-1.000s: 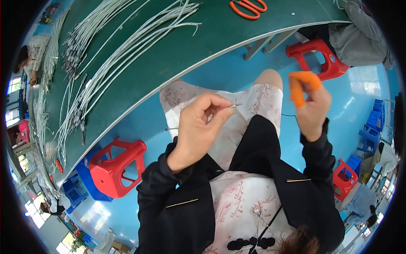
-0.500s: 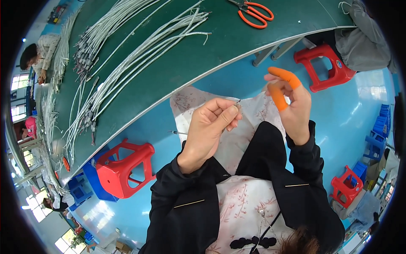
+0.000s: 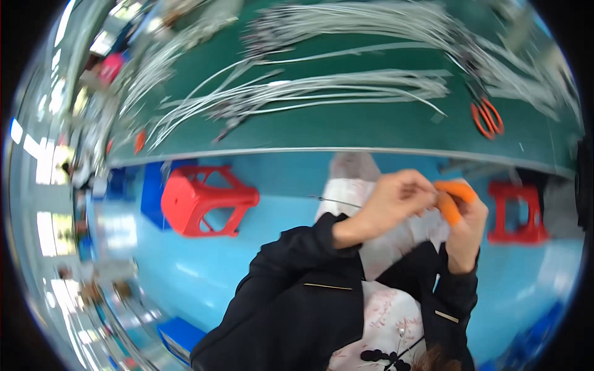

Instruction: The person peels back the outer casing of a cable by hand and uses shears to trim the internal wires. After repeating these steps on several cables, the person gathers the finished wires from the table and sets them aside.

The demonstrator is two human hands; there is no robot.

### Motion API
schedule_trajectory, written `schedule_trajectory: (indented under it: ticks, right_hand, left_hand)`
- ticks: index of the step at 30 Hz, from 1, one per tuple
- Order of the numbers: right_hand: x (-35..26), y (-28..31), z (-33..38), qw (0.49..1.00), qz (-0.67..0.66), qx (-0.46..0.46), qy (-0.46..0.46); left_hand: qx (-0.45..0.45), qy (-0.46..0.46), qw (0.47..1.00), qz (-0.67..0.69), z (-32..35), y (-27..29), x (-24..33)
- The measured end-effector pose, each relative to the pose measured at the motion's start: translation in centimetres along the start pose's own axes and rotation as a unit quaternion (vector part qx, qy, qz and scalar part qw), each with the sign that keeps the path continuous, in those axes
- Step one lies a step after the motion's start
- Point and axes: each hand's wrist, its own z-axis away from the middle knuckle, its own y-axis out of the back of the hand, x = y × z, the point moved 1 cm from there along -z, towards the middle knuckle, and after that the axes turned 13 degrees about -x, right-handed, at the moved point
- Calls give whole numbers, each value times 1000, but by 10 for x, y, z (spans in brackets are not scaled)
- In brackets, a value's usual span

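Over my lap, my left hand (image 3: 394, 203) is closed in a pinch around a thin grey cable. The loose tail of that cable (image 3: 340, 202) sticks out to the left behind the hand, dark at its tip. My right hand (image 3: 468, 224) wears orange finger cots (image 3: 459, 189) on its thumb and index finger. Those two fingers are pinched together against the left fingertips, at the held end of the cable. Motion blur and the fingers hide what exactly sits between them.
Ahead runs a green table (image 3: 297, 133) bearing bundles of white cables (image 3: 346, 86) with dark ends. Orange-handled cutters (image 3: 487, 117) lie at its right. A red stool (image 3: 192, 201) stands at left, with a blue bin (image 3: 154, 195) behind it. Another red stool (image 3: 516, 213) is at right.
My right hand has come in to meet the left, its fingers closing at the cable's end. The view has turned, so the table now runs level across the top.
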Motion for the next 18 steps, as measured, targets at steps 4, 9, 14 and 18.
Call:
schedule_trajectory:
  ticks: [4,9,14,18]
  right_hand:
    - [-1,-3,-15,998,-9,-13,58]
    - [-12,13,-57,983,-115,54,133]
    - [-18,22,-95,966,-177,99,159]
    - [-12,39,-114,961,-176,99,191]
  left_hand:
    - [4,0,999,-50,20,7,30]
    - [82,7,965,-251,79,62,70]
    - [199,21,889,-411,156,118,133]
    - [261,-44,783,-563,155,140,180]
